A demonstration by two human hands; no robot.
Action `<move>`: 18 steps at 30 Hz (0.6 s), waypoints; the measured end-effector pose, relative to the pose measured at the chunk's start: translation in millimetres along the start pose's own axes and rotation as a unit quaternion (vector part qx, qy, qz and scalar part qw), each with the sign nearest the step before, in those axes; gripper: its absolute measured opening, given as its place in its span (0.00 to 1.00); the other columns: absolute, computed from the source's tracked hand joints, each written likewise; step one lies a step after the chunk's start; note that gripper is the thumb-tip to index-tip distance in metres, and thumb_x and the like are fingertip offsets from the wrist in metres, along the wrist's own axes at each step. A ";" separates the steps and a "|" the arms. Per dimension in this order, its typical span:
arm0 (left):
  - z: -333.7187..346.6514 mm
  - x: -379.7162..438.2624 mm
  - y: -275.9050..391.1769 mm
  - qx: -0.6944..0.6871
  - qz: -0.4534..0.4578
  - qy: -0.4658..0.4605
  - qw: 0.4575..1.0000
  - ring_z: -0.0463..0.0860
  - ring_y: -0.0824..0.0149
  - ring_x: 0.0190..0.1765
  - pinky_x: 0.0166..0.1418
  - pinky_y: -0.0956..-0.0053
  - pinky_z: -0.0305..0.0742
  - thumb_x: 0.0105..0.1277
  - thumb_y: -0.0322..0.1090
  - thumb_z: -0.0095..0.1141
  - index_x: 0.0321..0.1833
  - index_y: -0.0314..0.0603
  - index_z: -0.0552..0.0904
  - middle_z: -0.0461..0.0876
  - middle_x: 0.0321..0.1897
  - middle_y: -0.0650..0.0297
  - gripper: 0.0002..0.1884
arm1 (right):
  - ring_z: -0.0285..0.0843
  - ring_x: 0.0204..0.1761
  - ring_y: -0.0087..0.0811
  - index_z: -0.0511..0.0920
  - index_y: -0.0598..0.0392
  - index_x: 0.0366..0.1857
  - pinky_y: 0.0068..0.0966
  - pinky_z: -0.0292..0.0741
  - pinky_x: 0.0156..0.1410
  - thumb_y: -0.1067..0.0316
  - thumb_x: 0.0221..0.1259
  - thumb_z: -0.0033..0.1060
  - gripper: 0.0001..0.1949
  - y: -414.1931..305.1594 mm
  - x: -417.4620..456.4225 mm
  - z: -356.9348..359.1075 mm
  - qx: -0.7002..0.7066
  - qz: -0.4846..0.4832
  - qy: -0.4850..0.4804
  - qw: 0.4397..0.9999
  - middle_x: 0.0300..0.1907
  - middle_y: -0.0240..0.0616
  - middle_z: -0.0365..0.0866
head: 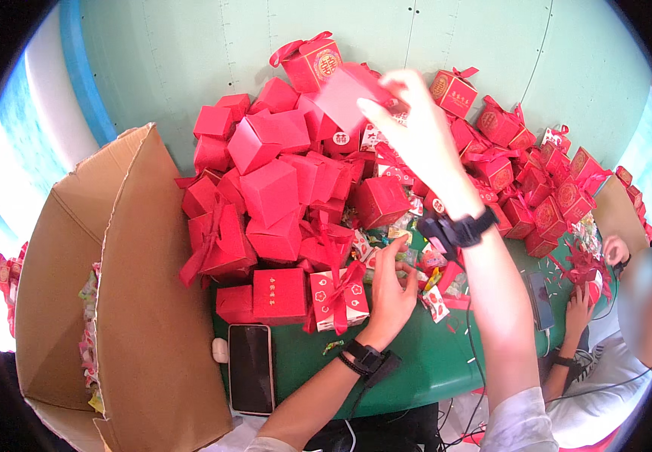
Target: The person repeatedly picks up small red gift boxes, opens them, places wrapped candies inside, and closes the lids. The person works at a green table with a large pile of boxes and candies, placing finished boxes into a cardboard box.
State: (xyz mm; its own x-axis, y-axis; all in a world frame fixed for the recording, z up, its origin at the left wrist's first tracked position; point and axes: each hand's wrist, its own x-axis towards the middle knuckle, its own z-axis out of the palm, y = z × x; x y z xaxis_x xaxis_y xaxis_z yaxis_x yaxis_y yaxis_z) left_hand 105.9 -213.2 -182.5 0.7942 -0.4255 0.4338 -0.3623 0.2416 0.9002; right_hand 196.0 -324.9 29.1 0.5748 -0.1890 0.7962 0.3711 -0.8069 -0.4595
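My right hand (410, 113) is raised over the heap at the back, blurred, thumb and fingers at the edge of a plain red cardboard box (351, 99); how firmly it grips is hard to see. Low in front of the heap, my left hand (392, 282) has curled, parted fingers beside wrapped candies (408, 257) and appears to hold nothing. Just left of it sits a white-and-red patterned gift box (340, 299) tied with a red ribbon. Next to that stands a red box with gold writing (279, 295). Many red boxes (269, 189) are piled behind.
A large open carton (156, 305) holding wrapped sweets stands at the left. A phone (250, 367) and a white earphone case (220, 350) lie near the front edge of the green table (416, 361). At the right, a co-worker's hand (579, 311) touches a small box beside another phone (540, 299).
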 end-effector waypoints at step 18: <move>5.6 7.3 -17.7 0.065 0.127 0.010 0.990 0.85 0.56 0.56 0.56 0.64 0.85 0.72 0.21 0.67 0.76 0.31 0.74 0.83 0.59 0.51 0.30 | 0.87 0.56 0.48 0.83 0.53 0.52 0.49 0.82 0.59 0.55 0.71 0.77 0.17 23.8 53.0 129.5 -0.210 -0.181 0.090 0.957 0.51 0.42 0.89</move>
State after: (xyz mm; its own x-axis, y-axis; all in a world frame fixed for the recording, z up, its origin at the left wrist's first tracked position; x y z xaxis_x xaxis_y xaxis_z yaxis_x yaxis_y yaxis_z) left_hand 115.3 -225.4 -195.1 0.6783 -0.3481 0.6471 -0.6100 0.2241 0.7600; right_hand 329.8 -281.6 9.3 0.3148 0.0815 0.9456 0.1738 -0.9844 0.0270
